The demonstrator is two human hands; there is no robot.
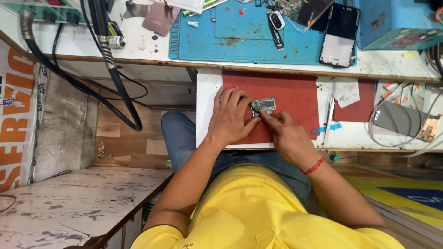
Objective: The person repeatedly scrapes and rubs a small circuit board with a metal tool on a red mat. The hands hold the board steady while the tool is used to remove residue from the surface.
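Both hands close their grip on a small green circuit board (263, 106), which lies on a red mat (295, 94) set on a pull-out white shelf (206, 110) just below the bench edge; the left hand (229, 115) lies flat over the mat with its fingers curled to the board's left side, and the right hand (286, 133) pinches the board's lower right edge with thumb and forefinger, a red thread band (314, 166) round its wrist. Going from the left, a marbled low surface (69, 207) fills the near corner, with an orange and white banner (16, 115) hanging above it. A black corrugated hose (110, 69) drops from the bench (138, 46) and loops down past the wooden floor panel. On the bench top lies a blue work mat (221, 41), and on it a small black and white camera module (277, 20). Right of that, a phone with a dark screen (340, 34) rests at the mat's right end, just beside a blue box-shaped machine (397, 23). Further right on the lower shelf, white cables (383, 110) curl around a grey flat device (401, 119). The person wears a yellow shirt (258, 212) and blue jeans (184, 133).
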